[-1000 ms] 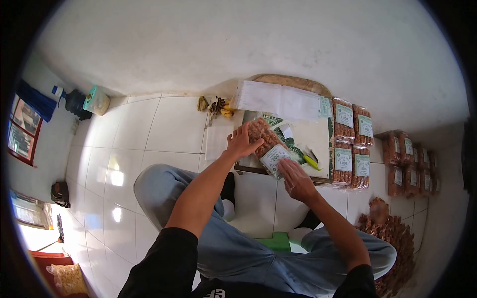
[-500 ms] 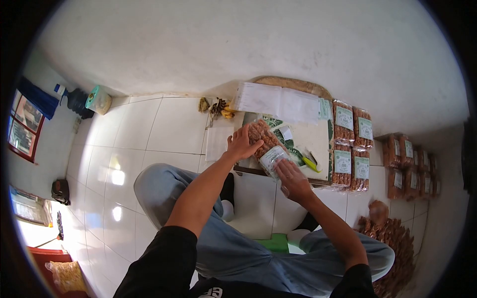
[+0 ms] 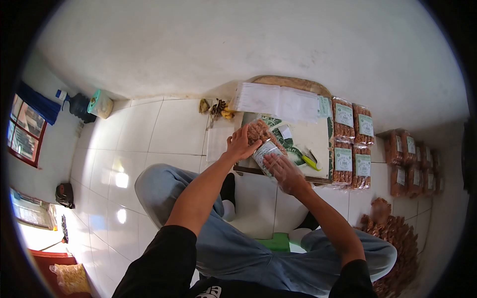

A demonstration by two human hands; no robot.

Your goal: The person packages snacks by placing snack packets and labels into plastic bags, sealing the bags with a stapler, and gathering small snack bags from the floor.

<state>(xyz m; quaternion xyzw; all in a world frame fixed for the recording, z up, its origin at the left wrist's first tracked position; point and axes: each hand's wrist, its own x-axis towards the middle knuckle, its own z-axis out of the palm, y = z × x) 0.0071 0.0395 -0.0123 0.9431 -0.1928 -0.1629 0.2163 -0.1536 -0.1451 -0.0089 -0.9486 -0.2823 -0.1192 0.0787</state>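
Observation:
A clear plastic pack of brown snacks (image 3: 259, 130) lies tilted across the left part of a low table (image 3: 318, 136), a pale green label on its lower half. My left hand (image 3: 241, 144) grips the pack's left side, thumb across the front and fingers round the upper edge. Flat over the label (image 3: 263, 150) rests my right hand (image 3: 284, 173), its fingers stretched out and slightly blurred. To the right of the pack are a small white piece (image 3: 285, 131) and a yellow-green handled cutter (image 3: 310, 163).
Clear plastic sleeves (image 3: 256, 99) and pale green labels (image 3: 324, 107) lie along the table's back. Several labelled packs (image 3: 343, 121) line its right side; more packs (image 3: 399, 149) stand beyond. Bananas (image 3: 226, 113) lie at the back left. Unlabelled brown packs (image 3: 397, 248) heap at lower right.
My right hand has slid up and left over the label. The label now sits slightly further up and left on the pack; my left hand keeps its grip.

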